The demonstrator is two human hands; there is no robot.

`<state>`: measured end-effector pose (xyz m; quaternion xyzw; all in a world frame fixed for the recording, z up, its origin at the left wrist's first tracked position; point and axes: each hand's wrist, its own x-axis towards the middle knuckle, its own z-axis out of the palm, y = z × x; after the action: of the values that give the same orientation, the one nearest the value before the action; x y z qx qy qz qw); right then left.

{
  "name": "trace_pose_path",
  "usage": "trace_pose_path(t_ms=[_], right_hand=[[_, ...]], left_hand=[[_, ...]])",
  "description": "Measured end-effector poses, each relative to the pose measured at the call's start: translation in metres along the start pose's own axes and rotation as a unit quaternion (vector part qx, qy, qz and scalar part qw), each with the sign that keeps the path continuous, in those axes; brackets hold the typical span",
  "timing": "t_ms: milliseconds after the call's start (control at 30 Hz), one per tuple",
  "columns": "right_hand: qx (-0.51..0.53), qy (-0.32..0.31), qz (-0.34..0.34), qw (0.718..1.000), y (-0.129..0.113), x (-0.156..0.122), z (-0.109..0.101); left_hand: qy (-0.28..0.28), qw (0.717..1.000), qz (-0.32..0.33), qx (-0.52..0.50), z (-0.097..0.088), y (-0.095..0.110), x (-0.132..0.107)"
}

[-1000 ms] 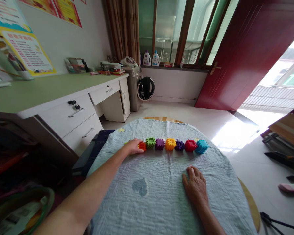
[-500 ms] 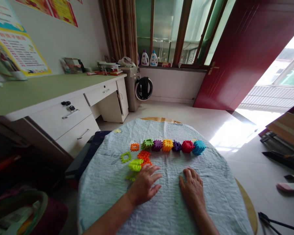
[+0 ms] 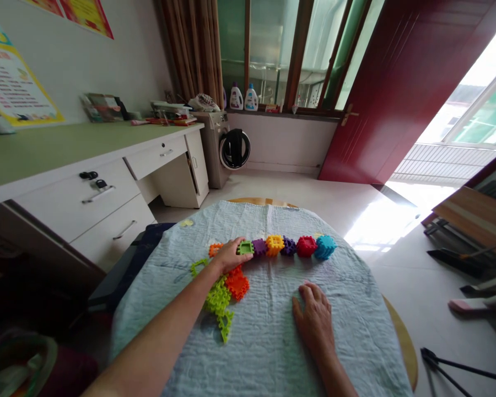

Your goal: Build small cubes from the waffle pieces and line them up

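Head: left hand (image 3: 230, 257) on green block (image 3: 245, 247), grip unclear; right hand (image 3: 314, 317) flat; pieces (image 3: 237, 285) near.

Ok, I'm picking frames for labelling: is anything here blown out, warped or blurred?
Head view: sunlight blows out the floor by the red door; the wide lens skews the desk edge; the toy cubes, left hand and right hand look sharp and evenly lit, with soft shadows on the cloth.

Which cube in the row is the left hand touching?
The green cube, at the row's left end: the left hand rests on it. The other cubes lie untouched to its right.
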<state>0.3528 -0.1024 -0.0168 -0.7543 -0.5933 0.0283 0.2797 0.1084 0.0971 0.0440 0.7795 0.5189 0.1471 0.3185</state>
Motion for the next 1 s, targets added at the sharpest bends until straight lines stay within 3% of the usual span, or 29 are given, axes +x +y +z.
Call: trace_pose_path(t_ms=[133,200,300,433,533,633,733,833,1000], right_hand=[[0.125,0.088,-0.011,0.988,-0.002,0.018,-0.002],[0.15,0.129,-0.026,0.98,-0.009,0.047,-0.005],[0.082,0.122,-0.023,0.989,-0.019,0.111,-0.011],[-0.057,0.046,0.06,0.996,-0.021,0.19,-0.014],[-0.105,-0.083,0.026,0.991,-0.026,0.217,-0.009],[-0.121,-0.211,-0.053,0.969,-0.043,0.22,0.003],[-0.097,-0.291,-0.086,0.948,-0.065,0.21,0.013],[-0.083,-0.308,-0.101,0.942,-0.084,0.188,0.017],[-0.009,-0.279,-0.2,0.939,-0.106,0.125,0.01]], left_hand=[[-0.016,0.993,0.078,0.09,0.025,0.011,-0.043],[-0.01,0.984,0.124,0.129,0.034,0.02,-0.067],[-0.03,0.973,0.169,0.152,0.041,0.031,-0.1],[-0.089,0.968,0.201,0.124,0.045,0.037,-0.134],[-0.085,0.966,0.22,0.106,0.048,0.029,-0.154],[-0.016,0.972,0.205,0.115,0.054,0.01,-0.169],[0.118,0.976,0.126,0.134,0.065,-0.015,-0.177],[0.204,0.967,0.05,0.146,0.074,-0.038,-0.176],[0.197,0.974,0.049,0.103,0.072,-0.051,-0.156]])
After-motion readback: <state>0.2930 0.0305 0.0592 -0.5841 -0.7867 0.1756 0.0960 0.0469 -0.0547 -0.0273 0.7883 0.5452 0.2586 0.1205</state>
